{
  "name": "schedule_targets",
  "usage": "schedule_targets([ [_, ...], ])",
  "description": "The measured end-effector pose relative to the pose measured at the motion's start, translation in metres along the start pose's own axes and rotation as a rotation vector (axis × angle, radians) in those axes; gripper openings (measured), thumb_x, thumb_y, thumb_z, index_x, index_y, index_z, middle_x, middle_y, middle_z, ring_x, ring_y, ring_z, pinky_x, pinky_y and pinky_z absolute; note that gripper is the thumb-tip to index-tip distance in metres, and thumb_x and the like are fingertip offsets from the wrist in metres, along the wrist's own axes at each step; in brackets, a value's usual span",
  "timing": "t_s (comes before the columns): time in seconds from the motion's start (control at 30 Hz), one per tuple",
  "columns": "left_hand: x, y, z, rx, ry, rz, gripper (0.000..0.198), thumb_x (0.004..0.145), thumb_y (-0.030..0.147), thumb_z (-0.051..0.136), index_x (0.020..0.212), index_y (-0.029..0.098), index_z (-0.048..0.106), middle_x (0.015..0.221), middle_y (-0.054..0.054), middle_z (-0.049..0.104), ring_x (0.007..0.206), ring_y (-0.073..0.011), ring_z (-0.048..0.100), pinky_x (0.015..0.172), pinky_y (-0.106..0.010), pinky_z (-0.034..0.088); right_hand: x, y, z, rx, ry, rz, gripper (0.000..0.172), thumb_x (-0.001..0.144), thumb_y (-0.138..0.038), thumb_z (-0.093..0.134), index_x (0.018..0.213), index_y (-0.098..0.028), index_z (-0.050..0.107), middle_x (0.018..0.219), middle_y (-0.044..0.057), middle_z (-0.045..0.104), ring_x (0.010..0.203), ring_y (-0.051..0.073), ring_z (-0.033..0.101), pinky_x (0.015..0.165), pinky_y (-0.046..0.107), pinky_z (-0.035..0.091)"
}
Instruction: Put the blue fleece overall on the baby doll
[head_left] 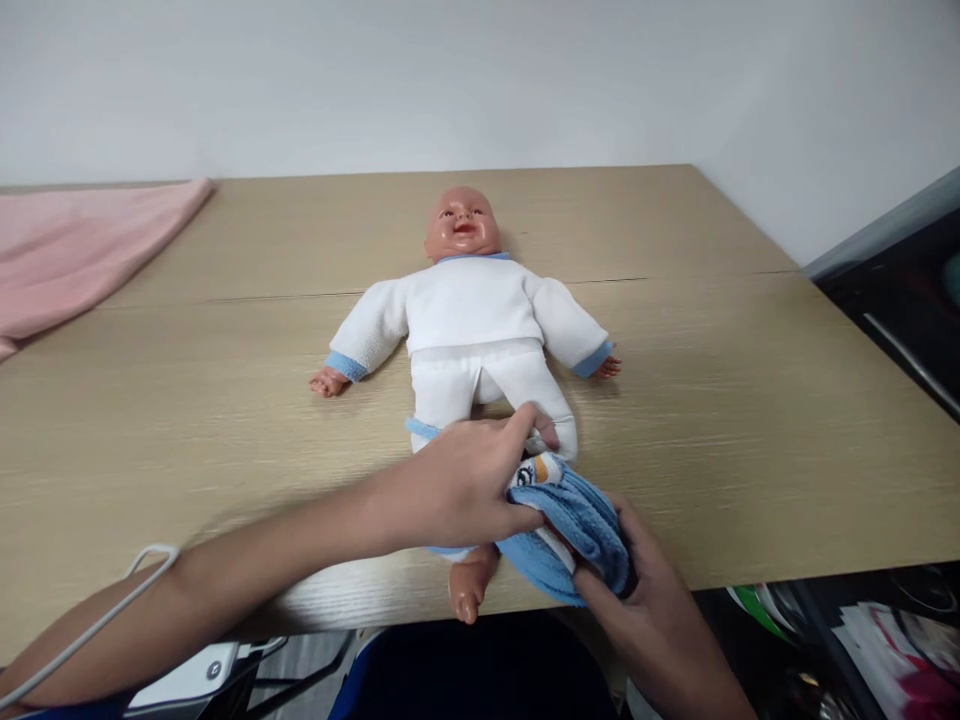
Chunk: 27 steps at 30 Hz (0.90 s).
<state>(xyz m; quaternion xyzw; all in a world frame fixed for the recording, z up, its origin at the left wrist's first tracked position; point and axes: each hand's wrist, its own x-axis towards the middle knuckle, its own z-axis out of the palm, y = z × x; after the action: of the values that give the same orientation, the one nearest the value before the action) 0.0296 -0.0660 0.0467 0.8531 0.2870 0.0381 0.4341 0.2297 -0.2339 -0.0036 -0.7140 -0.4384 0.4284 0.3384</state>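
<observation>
Head view: a doll (472,305) lies face up on the wooden table (720,420), with blue cloth (566,535) bunched at one leg's end, hiding that foot. The left hand (476,485) holds the cloth between thumb and fingers, its wrist covering part of the other leg; the right hand (637,600) grips the opposite side. Pink fabric (82,245) lies far left, and a white cord (97,632) crosses the left forearm (247,565).

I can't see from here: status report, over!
Left hand and right hand gripping bunched blue cloth. Doll face up, one bare foot showing. White cable crossing left forearm.
</observation>
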Motion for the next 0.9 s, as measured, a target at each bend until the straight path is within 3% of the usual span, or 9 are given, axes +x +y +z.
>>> schedule_targets([
  [0.27, 0.0, -0.006, 0.0, -0.158, 0.025, 0.057, 0.056, 0.09, 0.025, 0.072, 0.141, 0.023, 0.049, 0.124, -0.01, 0.076, 0.109, -0.0295, 0.076, 0.096, -0.044, 0.058, 0.005, 0.008, 0.004, -0.089, -0.002, -0.149, 0.046, 0.094, -0.035, 0.072, 0.139, -0.029, 0.065, 0.128, 0.006, 0.076, 0.116, 0.029, 0.078, 0.099, 0.043, 0.064],
  [0.43, 0.001, -0.007, -0.005, -0.215, 0.024, 0.068, 0.057, 0.088, 0.019, 0.071, 0.141, 0.022, 0.051, 0.128, -0.01, 0.074, 0.115, -0.0293, 0.075, 0.101, -0.045, 0.058, 0.004, 0.011, 0.013, 0.053, 0.018, -0.076, 0.049, 0.095, -0.036, 0.075, 0.14, -0.03, 0.059, 0.115, 0.004, 0.08, 0.097, 0.026, 0.081, 0.084, 0.038, 0.067],
  [0.6, 0.003, -0.007, -0.01, -0.291, 0.048, 0.073, 0.058, 0.087, 0.015, 0.07, 0.142, 0.022, 0.055, 0.139, -0.011, 0.071, 0.127, -0.0298, 0.071, 0.107, -0.045, 0.057, 0.003, 0.016, 0.029, 0.353, 0.158, -0.07, 0.054, 0.097, -0.044, 0.086, 0.139, -0.032, 0.054, 0.137, 0.009, 0.077, 0.119, 0.025, 0.081, 0.098, 0.034, 0.069],
  [0.73, 0.003, -0.008, -0.013, -0.327, 0.053, 0.08, 0.058, 0.086, 0.013, 0.07, 0.141, 0.022, 0.056, 0.141, -0.01, 0.069, 0.134, -0.0305, 0.067, 0.111, -0.045, 0.056, 0.005, 0.015, 0.035, 0.427, 0.229, -0.148, 0.061, 0.097, -0.041, 0.09, 0.148, -0.034, 0.056, 0.147, 0.01, 0.076, 0.129, 0.025, 0.08, 0.105, 0.035, 0.069],
  [0.83, 0.005, -0.008, -0.013, -0.348, 0.047, 0.07, 0.058, 0.086, 0.012, 0.071, 0.141, 0.022, 0.056, 0.138, -0.01, 0.07, 0.128, -0.0297, 0.069, 0.107, -0.044, 0.057, 0.011, 0.016, 0.033, 0.412, 0.239, -0.208, 0.066, 0.096, -0.036, 0.091, 0.153, -0.034, 0.06, 0.152, 0.01, 0.075, 0.132, 0.028, 0.08, 0.107, 0.04, 0.07],
  [0.9, 0.006, -0.009, -0.012, -0.365, 0.046, 0.063, 0.057, 0.085, 0.012, 0.072, 0.139, 0.023, 0.056, 0.132, -0.008, 0.072, 0.12, -0.0281, 0.071, 0.101, -0.042, 0.058, 0.014, 0.019, 0.031, 0.392, 0.259, -0.251, 0.061, 0.093, -0.038, 0.093, 0.148, -0.035, 0.066, 0.144, 0.008, 0.08, 0.125, 0.029, 0.082, 0.102, 0.042, 0.072],
])
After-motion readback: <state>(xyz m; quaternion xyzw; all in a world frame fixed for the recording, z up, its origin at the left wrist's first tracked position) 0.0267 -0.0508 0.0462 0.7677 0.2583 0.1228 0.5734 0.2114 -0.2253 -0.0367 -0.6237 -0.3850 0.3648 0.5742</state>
